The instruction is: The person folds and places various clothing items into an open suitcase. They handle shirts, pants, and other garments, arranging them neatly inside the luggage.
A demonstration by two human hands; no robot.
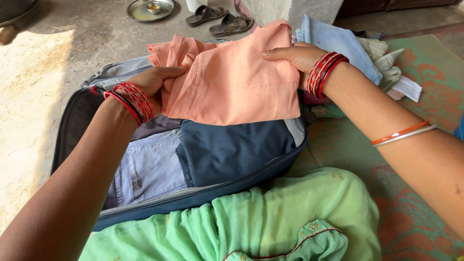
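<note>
— How full is the suitcase (pixel 203 195)?
— Dark blue cloth (pixel 232 150) and pale blue trousers (pixel 150 166) already lie inside; more clothes (pixel 357 48) wait past its far right corner.
— And the peach garment (pixel 237 82)?
— Above the case, folded, left hand (pixel 154 79) and right hand (pixel 295 55) pinched closed on its edges.

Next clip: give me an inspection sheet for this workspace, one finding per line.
Surface: patterned green and orange mat beside a bare concrete floor.
Job's things: folded peach garment held above an open blue suitcase holding folded dark blue and pale blue clothes.
Clutter: pile of light clothes on the mat.
Grips: left hand and right hand each grip a garment edge.
Cables: nothing seen.
Surroundings: sandals, steel plate.
</note>
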